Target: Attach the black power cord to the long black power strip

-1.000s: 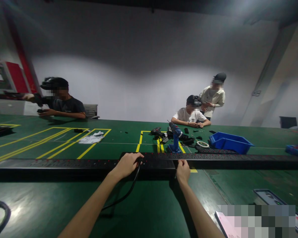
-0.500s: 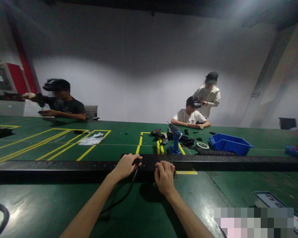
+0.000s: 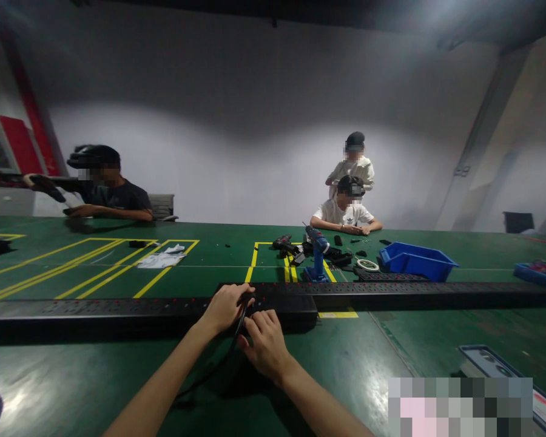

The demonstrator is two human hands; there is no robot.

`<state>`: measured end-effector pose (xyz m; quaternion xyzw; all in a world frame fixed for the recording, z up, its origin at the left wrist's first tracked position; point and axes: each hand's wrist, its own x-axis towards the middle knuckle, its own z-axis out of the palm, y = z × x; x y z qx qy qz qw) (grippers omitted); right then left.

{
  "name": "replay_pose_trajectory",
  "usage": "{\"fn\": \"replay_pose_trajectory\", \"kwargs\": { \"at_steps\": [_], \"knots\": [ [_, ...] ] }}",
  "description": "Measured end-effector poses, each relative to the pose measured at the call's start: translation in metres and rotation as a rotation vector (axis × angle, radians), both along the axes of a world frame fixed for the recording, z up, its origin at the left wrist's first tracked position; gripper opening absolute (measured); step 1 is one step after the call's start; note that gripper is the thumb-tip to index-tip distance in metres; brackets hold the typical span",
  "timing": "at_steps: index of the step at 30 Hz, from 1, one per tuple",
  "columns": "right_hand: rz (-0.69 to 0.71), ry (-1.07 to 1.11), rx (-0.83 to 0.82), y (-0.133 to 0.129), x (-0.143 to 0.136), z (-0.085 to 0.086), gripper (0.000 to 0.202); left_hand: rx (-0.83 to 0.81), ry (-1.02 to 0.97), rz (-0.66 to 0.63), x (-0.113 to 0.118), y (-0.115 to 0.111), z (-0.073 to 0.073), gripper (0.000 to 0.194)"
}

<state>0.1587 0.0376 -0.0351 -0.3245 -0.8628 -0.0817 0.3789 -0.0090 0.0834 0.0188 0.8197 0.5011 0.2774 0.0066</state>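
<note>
A long black power strip, with rows of sockets and small red marks, lies across the near part of the green table. Above its near end my left hand is closed on a thick black cable, which hangs over the strip's front edge and trails down to the left. My right hand is just in front of the strip, its fingers curled at the cable below my left hand. The exact grip of its fingertips is partly hidden.
Another long black strip extends to the right. Behind it stand a blue cordless drill, a roll of tape, a blue bin and dark parts. White papers lie left. Several people are across the table, one holding a tool.
My right hand has moved left from the strip's front edge to the cable beside my left hand. My left hand keeps its hold. Behind, the standing person has shifted left.
</note>
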Motion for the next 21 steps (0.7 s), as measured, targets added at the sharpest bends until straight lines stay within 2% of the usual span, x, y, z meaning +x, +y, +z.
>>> {"fn": "replay_pose_trajectory", "kwargs": {
  "at_steps": [3,6,11,16,18,21],
  "knots": [
    [0.053,0.114,-0.089,-0.008,-0.015,-0.003,0.017,0.025,0.02,0.019,0.001,-0.001,-0.001,0.028],
    [0.087,0.285,-0.28,-0.02,-0.023,0.0,0.015,0.048,0.022,0.03,0.001,0.0,-0.005,0.028],
    [0.311,0.438,-0.565,-0.034,-0.021,0.007,0.027,0.118,-0.021,0.017,0.001,0.0,-0.017,0.029],
    [0.487,0.672,-0.869,-0.038,-0.022,-0.003,0.034,0.203,-0.069,-0.002,0.003,-0.004,-0.027,0.029],
    [0.493,0.73,-0.945,-0.041,-0.024,-0.008,0.034,0.219,-0.076,-0.012,0.003,-0.005,-0.028,0.029],
    [0.399,0.742,-0.949,-0.047,-0.026,-0.007,0.038,0.229,-0.072,-0.029,0.001,-0.005,-0.028,0.029]
  ]
}}
